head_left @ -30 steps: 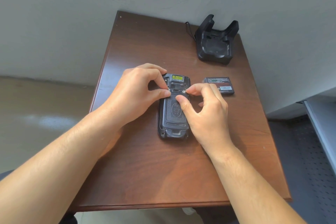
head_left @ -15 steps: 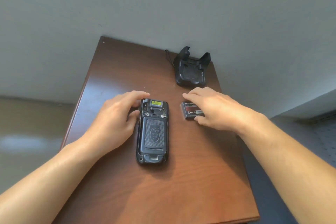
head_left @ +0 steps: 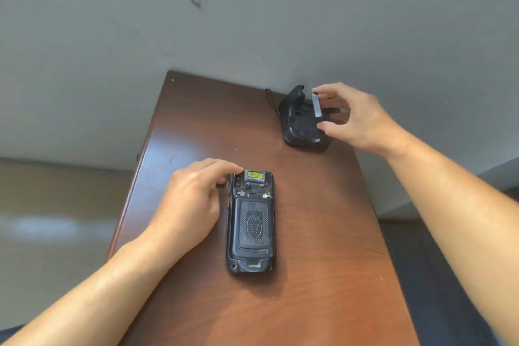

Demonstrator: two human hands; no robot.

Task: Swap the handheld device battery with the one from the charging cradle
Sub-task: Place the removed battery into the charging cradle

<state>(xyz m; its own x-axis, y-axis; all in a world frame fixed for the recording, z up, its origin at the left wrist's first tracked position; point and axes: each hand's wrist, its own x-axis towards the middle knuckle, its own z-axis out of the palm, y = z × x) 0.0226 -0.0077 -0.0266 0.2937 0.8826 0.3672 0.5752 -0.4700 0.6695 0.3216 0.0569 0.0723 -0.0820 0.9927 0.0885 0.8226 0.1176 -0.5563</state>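
A black handheld device (head_left: 250, 222) lies face down in the middle of the brown table (head_left: 323, 275), its back cover on and a yellow label at its far end. My left hand (head_left: 191, 202) rests against the device's left side, fingertips at its top left corner. The black charging cradle (head_left: 304, 123) stands at the table's far right, by the wall. My right hand (head_left: 356, 118) holds a flat battery (head_left: 316, 105) on edge, pinched between thumb and fingers, just above the cradle's opening. The cradle's right side is hidden behind this hand.
A thin black cable (head_left: 271, 101) runs from the cradle toward the grey wall (head_left: 252, 22). The table's left edge (head_left: 134, 177) drops to a beige floor. A dark floor lies past the right edge.
My right hand left the device, picked the battery up off the table and carried it to the cradle. My left hand slid from the cover screws to the device's side. The view tilted up.
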